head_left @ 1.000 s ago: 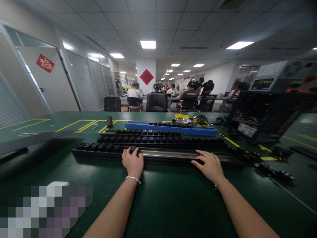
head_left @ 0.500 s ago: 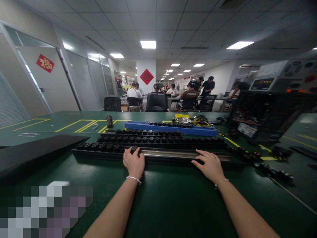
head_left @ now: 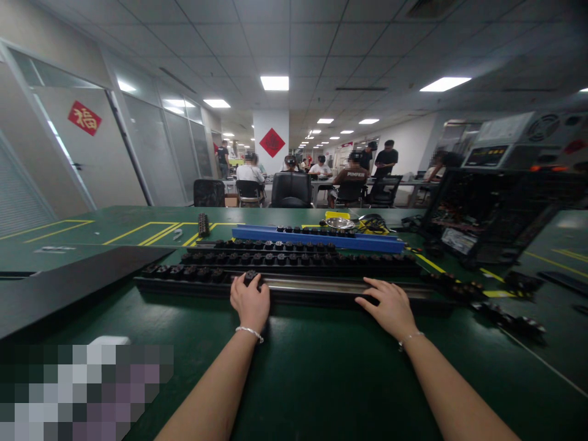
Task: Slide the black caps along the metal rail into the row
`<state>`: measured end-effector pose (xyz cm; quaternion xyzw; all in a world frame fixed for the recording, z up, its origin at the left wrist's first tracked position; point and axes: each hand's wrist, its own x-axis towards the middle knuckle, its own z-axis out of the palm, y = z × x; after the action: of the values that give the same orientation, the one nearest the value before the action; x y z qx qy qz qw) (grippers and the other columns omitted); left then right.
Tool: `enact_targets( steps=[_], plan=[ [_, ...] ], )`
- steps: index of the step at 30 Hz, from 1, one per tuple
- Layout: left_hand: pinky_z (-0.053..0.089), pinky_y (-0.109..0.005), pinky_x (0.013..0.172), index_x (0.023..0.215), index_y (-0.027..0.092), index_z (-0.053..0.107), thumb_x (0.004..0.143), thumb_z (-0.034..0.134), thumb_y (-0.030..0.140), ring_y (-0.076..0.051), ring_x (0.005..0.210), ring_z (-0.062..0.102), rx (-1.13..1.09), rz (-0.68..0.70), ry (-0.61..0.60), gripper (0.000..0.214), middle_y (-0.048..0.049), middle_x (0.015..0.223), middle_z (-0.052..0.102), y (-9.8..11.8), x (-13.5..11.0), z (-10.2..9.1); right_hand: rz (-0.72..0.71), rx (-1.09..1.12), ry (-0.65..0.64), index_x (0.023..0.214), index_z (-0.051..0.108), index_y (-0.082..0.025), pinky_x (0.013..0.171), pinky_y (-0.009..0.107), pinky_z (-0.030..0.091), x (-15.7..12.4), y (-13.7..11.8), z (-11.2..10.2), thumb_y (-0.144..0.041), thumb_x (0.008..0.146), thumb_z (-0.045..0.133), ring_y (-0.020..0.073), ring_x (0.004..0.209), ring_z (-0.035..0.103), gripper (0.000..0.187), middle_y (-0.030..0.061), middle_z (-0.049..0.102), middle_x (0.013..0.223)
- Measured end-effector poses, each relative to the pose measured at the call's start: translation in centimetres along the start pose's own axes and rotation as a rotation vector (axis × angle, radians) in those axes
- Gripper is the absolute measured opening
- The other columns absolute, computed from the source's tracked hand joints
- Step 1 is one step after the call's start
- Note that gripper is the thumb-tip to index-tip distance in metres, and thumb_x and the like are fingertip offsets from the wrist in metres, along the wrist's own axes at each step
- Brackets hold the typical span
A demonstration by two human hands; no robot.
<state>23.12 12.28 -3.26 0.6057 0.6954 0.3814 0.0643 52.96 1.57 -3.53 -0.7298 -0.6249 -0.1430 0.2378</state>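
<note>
A long black power track point(head_left: 316, 300) lies crosswise before me, its shiny metal channel showing between my hands. Several round black sockets point(head_left: 197, 273) sit in a row on its left part. My left hand point(head_left: 250, 299) is closed round another round black socket point(head_left: 250, 275) at the right end of that row, thumb on the near side and fingers on the left. Over the right part of the track rests my right hand point(head_left: 388, 305), thumb and index finger stretched apart at the track's near edge. No loose piece shows in it, though its other fingers are partly hidden.
Behind lie more black tracks point(head_left: 298, 260) with sockets and a blue track point(head_left: 386, 244). Loose socket rows point(head_left: 509, 321) and an open computer case point(head_left: 473, 208) are at the right. A dark slanted panel point(head_left: 82, 282) lies left. A metal bowl point(head_left: 339, 223) stands at the back.
My left hand and the socket in it have shifted very slightly right. My right hand stays put. The dark panel at the left looks lighter, and its end reaches further right.
</note>
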Motion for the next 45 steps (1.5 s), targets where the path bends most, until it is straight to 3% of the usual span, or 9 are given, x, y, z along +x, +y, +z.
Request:
enact_targets(
  steps=[45],
  plan=[
    [0.024,-0.050,0.107,0.108,0.031,0.066,0.082,0.045,0.033,-0.028,0.133,0.027,0.084,0.088,-0.066,0.034,-0.0069,0.135,0.046,0.24,-0.70,0.24,0.007,-0.001,-0.030,0.080,0.071,-0.029,0.100,0.052,0.028,0.08,-0.19,-0.36,-0.064,0.078,0.041,0.0252,0.116,0.048,0.045,0.0010,0.058,0.124]
  ],
)
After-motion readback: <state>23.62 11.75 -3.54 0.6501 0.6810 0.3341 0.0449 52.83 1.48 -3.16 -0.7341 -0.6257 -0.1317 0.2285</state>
